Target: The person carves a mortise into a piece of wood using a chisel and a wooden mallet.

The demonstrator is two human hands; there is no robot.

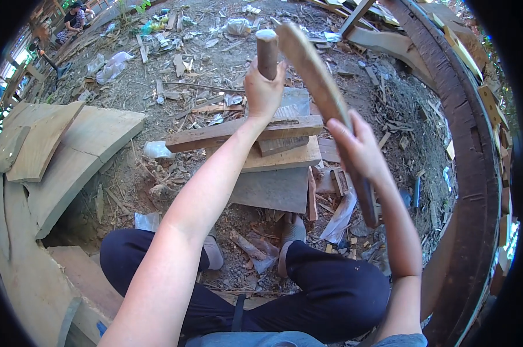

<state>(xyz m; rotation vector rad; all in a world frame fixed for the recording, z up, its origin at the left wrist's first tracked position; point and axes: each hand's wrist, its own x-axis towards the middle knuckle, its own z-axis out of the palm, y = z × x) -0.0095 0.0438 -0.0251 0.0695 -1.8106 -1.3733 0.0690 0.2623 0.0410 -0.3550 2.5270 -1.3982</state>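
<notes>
My left hand (264,89), raised in front of me, is closed round a short round wooden stick (268,55). The stick stands upright, brown at the sides with a pale cut top. My right hand (358,144) grips a long, slightly curved wooden slat (313,72), smeared by motion. The slat slants, its pale upper end beside the stick and its dark lower end over my right forearm; I cannot tell whether stick and slat touch. Below my hands, a wooden beam (206,136) lies across stacked boards (284,159), with a wide plank (270,188) leaning under them.
Large cut planks (90,136) are piled at my left. A thick dark curved beam (475,156) arcs along my right. Wood scraps and plastic bags (115,66) litter the dirt ground. A person (74,20) sits far off at the upper left.
</notes>
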